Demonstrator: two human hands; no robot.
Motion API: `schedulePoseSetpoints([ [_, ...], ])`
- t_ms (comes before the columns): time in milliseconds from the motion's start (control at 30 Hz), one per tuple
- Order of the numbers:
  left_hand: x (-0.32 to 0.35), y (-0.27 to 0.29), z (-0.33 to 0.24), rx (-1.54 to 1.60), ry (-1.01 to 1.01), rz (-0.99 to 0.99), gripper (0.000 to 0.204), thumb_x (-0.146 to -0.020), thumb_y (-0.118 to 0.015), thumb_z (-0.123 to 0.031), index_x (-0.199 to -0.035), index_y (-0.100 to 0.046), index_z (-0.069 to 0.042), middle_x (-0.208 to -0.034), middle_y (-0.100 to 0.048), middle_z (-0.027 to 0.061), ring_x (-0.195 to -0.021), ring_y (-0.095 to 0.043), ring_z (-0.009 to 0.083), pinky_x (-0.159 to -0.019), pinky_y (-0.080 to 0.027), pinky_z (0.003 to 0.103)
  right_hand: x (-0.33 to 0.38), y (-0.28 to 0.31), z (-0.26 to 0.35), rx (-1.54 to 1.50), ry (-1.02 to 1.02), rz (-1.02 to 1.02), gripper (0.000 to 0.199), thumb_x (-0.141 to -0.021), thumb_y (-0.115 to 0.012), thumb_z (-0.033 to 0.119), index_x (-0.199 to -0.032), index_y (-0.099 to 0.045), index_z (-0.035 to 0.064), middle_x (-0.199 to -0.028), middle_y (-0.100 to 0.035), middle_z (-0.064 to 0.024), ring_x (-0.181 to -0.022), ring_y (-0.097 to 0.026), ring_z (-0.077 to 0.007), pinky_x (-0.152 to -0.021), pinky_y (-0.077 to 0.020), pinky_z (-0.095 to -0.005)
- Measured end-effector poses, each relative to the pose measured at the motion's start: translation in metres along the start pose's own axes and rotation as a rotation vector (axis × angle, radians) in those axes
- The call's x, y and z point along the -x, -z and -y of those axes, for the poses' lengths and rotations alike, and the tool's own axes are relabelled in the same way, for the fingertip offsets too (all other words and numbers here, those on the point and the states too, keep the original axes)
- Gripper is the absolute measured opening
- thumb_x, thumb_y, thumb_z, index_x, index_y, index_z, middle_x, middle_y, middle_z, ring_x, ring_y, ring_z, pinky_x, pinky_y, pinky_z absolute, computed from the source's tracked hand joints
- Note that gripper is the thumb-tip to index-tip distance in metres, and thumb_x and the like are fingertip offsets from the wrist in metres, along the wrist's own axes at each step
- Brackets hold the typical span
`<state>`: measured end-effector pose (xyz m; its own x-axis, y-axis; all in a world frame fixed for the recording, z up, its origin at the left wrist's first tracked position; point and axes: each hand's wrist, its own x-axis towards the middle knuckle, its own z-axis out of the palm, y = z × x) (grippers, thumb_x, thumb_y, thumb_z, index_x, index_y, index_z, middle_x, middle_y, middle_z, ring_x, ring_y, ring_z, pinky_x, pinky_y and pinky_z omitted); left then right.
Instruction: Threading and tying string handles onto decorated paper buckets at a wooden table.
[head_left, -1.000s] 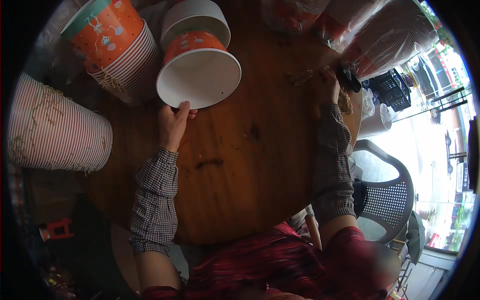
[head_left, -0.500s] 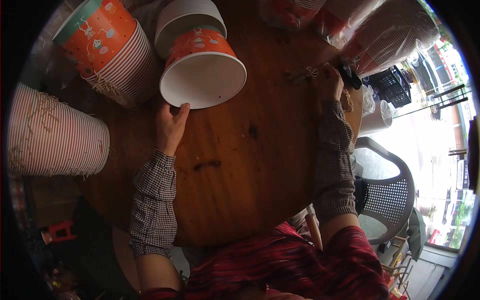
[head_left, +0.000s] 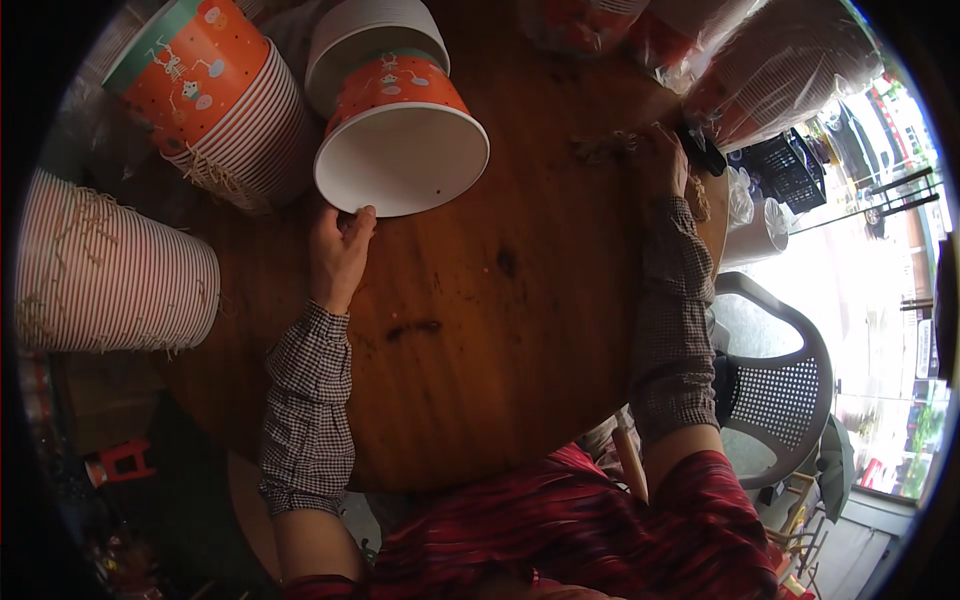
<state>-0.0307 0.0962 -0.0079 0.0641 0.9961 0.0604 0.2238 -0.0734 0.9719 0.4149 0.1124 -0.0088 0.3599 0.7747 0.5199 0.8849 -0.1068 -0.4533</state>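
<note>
My left hand [head_left: 340, 258] pinches the lower rim of an orange paper tub [head_left: 398, 82] between thumb and fingers. The tub lies tipped, its white inside facing me, with a small dark speck near the rim. Right behind it, a second white tub [head_left: 378, 28] touches or nearly touches it. At the table's right edge my right hand [head_left: 662, 165] is closed, in shadow, around tan straw-like strands [head_left: 702, 198]. More strands [head_left: 608, 146] show on the other side of its fingers, which are hard to make out.
On the left stand two tall stacks of nested paper tubs, one orange-printed [head_left: 235, 100] and one striped by its rims [head_left: 120, 265], both with tan strands on them. Plastic-wrapped tub stacks [head_left: 790, 75] line the far right of the wooden table [head_left: 470, 330]. A grey chair [head_left: 780, 390] stands beyond the right edge.
The tub in my left hand has shifted very slightly left. My right hand has moved a little, and the strands beside its fingers look dimmer and lower.
</note>
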Motion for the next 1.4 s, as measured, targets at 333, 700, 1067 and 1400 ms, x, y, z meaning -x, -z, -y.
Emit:
schedulePoseSetpoints([
  [333,0.000,0.001,0.002,0.016,-0.015,0.000,0.030,-0.092,-0.058,-0.019,-0.110,-0.052,0.004,-0.091,-0.061,0.0050,-0.079,-0.059,0.0107,-0.076,-0.050,0.025,0.004,0.003,0.003,0.127,0.034,0.159,0.021,-0.083,-0.056,0.023,-0.098,-0.067,0.0126,-0.099,-0.063,-0.0131,-0.098,-0.059,-0.0337,-0.082,-0.0482,-0.0426],
  [700,0.030,0.010,-0.006,0.076,0.094,0.018,0.029,-0.093,-0.059,-0.032,-0.090,-0.058,-0.003,-0.073,-0.058,0.0028,-0.054,-0.053,0.0054,-0.045,-0.039,0.018,0.003,0.012,0.020,-0.072,0.067,0.073,0.021,-0.084,-0.059,0.024,-0.096,-0.064,0.0080,-0.094,-0.062,-0.0132,-0.094,-0.059,-0.0336,-0.077,-0.0472,-0.0416],
  [1067,0.034,0.012,0.000,-0.048,0.000,0.025,0.025,-0.093,-0.059,-0.027,-0.093,-0.062,-0.002,-0.073,-0.060,0.0022,-0.054,-0.053,0.0043,-0.045,-0.038,0.017,0.028,0.022,0.082,-0.140,-0.021,0.539,0.027,-0.081,-0.066,0.028,-0.097,-0.069,0.0071,-0.084,-0.067,-0.0163,-0.082,-0.065,-0.0265,-0.072,-0.0503,-0.0390],
  [1400,0.044,-0.040,-0.023,-0.129,-0.211,0.046,0.015,-0.092,-0.061,-0.018,-0.094,-0.064,-0.004,-0.074,-0.062,0.0020,-0.065,-0.059,0.0074,-0.054,-0.046,0.022,0.017,0.030,0.040,-0.320,0.063,0.231,0.021,-0.081,-0.066,0.017,-0.096,-0.068,0.0019,-0.081,-0.068,-0.0139,-0.075,-0.067,-0.0221,-0.068,-0.0508,-0.0320],
])
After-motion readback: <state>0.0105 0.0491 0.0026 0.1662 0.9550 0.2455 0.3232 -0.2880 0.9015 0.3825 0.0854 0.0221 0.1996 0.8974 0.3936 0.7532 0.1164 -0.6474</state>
